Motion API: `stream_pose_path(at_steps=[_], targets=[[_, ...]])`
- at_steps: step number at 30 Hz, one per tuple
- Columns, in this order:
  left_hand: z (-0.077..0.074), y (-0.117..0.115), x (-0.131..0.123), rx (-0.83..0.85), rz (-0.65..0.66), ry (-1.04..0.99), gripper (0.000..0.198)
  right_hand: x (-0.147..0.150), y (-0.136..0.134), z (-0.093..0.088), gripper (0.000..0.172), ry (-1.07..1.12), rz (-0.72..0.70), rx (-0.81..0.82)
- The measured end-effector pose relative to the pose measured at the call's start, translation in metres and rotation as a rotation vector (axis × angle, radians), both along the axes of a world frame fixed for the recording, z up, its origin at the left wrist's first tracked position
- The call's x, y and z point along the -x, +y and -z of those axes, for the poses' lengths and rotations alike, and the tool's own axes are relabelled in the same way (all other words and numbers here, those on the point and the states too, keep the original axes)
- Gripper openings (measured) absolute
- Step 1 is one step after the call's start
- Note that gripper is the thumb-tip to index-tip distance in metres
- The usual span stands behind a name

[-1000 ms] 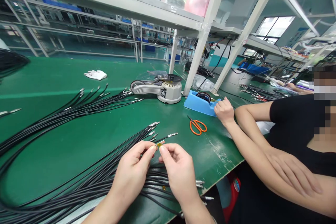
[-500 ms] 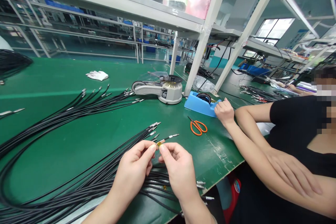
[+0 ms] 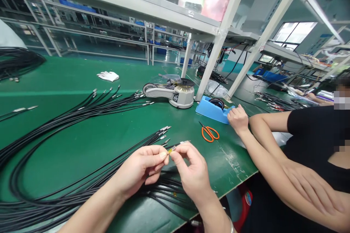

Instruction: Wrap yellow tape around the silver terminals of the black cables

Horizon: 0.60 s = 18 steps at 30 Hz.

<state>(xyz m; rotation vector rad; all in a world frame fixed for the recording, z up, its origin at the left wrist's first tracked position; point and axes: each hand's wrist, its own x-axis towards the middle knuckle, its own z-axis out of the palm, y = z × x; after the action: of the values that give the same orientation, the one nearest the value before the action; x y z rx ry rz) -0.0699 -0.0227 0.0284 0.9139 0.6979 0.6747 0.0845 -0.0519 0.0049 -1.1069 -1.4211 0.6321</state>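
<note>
My left hand (image 3: pixel 139 171) and my right hand (image 3: pixel 193 174) meet at the middle of the green bench mat (image 3: pixel 82 131). Both pinch a thin black cable (image 3: pixel 177 145) with a metal terminal at its tip. A small piece of yellow tape (image 3: pixel 171 150) sits on the cable between my fingertips, partly hidden by them. Under and left of my hands lies a loose bundle of black cables (image 3: pixel 82 174), and their metal-tipped ends (image 3: pixel 164 133) fan out just beyond my fingers.
An electric tape dispenser (image 3: pixel 175 94), a blue tape holder (image 3: pixel 213 111) under a co-worker's hand (image 3: pixel 237 118), orange scissors (image 3: pixel 209 133) and a white glove (image 3: pixel 108 76) lie beyond my hands. A second cable bundle (image 3: pixel 115 102) lies on the mat. Shelf posts (image 3: pixel 216 62) stand behind.
My left hand has turned and its fingers have spread slightly, still at the cable. The whole scene has shifted a little to the right in the view as my head moved.
</note>
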Motion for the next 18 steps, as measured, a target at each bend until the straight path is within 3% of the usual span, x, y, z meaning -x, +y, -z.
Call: stream_pose_path(at_steps=[5,8,11,15,18], targets=[[0.0,0.003,0.009,0.016,0.202,0.042,0.025,-0.022,0.002,-0.014,0.013,-0.229,-0.268,-0.157],[0.0,0.003,0.01,-0.009,0.251,0.092,0.027,-0.03,0.003,-0.017,0.015,-0.284,-0.338,-0.159],[-0.004,0.0,0.005,-0.181,0.178,0.245,0.029,-0.037,0.003,-0.015,0.015,-0.164,-0.31,-0.033],[-0.009,-0.008,-0.007,-0.553,0.004,0.546,0.03,-0.041,0.0,-0.012,0.015,0.117,-0.245,0.287],[-0.011,-0.011,-0.012,-0.657,0.01,0.64,0.028,-0.039,-0.004,-0.014,0.02,0.169,-0.218,0.414]])
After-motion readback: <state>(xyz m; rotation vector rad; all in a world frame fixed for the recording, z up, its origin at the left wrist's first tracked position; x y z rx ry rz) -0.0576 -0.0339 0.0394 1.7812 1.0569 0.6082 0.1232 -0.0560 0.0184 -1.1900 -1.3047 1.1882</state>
